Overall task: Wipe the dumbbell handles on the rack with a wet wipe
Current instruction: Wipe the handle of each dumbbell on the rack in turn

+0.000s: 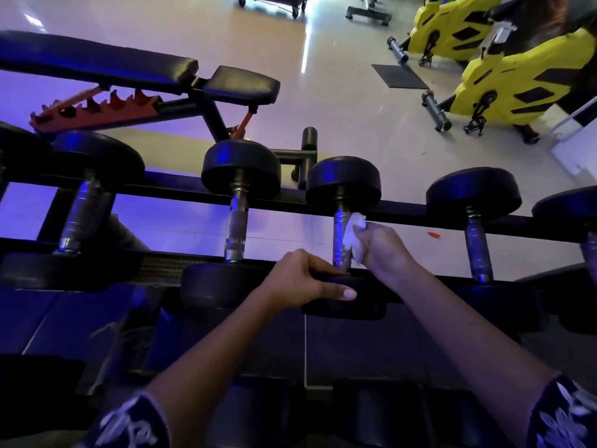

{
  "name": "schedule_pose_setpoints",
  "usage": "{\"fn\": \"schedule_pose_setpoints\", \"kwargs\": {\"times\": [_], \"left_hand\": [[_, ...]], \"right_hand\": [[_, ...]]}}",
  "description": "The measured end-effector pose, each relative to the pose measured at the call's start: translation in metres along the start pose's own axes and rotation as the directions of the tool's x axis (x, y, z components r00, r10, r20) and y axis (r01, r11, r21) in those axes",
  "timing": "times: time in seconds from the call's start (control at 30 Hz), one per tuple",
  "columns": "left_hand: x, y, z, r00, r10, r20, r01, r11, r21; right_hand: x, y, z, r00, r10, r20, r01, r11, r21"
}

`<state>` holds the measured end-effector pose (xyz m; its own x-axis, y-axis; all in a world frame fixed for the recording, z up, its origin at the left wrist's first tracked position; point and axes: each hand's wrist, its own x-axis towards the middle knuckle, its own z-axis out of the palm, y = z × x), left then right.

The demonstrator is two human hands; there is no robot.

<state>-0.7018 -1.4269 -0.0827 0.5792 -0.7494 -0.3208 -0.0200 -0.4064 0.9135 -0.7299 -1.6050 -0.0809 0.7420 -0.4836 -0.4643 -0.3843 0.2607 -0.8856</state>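
My right hand [384,250] has its fingers curled tight around a crumpled white wipe [353,236]. The wipe is pressed on the 3 o'clock side of the metal handle [340,231] of the middle dumbbell [342,185]. This dumbbell lies across the two rails of the rack [415,211], near the centre of the view. My left hand [303,279] grips its near head, with the fingers bent over the top edge and the thumb straight along the front. Other dumbbells [240,169] lie at 9 and 3 o'clock. A bench [97,63] stands at 10 o'clock and yellow bikes [517,82] at 1 o'clock.
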Motion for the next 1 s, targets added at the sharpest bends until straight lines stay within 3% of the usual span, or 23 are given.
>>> {"fn": "schedule_pose_setpoints", "kwargs": {"times": [0.1, 0.23, 0.3, 0.43, 0.5, 0.63, 0.73, 0.9, 1.0], "left_hand": [[-0.004, 0.007, 0.019, 0.984, 0.004, -0.177, 0.015, 0.995, 0.103], [0.002, 0.03, 0.06, 0.949, 0.089, -0.302, 0.03, 0.929, 0.369], [0.004, 0.03, 0.067, 0.95, 0.142, -0.277, -0.03, 0.927, 0.374], [0.001, 0.012, 0.05, 0.972, 0.219, -0.089, -0.202, 0.965, 0.169], [0.0, 0.004, 0.048, 0.964, 0.249, -0.09, -0.234, 0.961, 0.147], [0.01, 0.003, 0.056, 0.966, 0.229, -0.12, -0.208, 0.964, 0.163], [0.012, 0.009, 0.064, 0.966, 0.209, -0.154, -0.182, 0.967, 0.177], [0.013, 0.012, 0.065, 0.969, 0.201, -0.142, -0.166, 0.961, 0.223], [0.017, 0.014, 0.06, 0.976, 0.179, -0.127, -0.134, 0.944, 0.301]], "right_hand": [[-0.013, 0.002, -0.008, 0.966, -0.227, -0.125, 0.162, 0.905, -0.393], [-0.009, -0.013, -0.025, 0.913, -0.382, -0.143, 0.17, 0.676, -0.717], [-0.007, -0.022, -0.034, 0.907, -0.394, -0.151, 0.122, 0.587, -0.8], [-0.018, -0.018, -0.039, 0.907, -0.406, -0.114, 0.097, 0.465, -0.88], [-0.029, -0.009, -0.031, 0.898, -0.432, -0.085, 0.118, 0.422, -0.899], [-0.012, -0.031, -0.016, 0.848, -0.482, -0.219, 0.1, 0.552, -0.828], [0.009, -0.052, -0.012, 0.849, -0.456, -0.266, 0.079, 0.608, -0.79], [-0.029, -0.016, -0.032, 0.928, -0.325, -0.181, 0.006, 0.501, -0.865], [-0.03, -0.015, -0.036, 0.933, -0.29, -0.214, -0.031, 0.528, -0.849]]}}
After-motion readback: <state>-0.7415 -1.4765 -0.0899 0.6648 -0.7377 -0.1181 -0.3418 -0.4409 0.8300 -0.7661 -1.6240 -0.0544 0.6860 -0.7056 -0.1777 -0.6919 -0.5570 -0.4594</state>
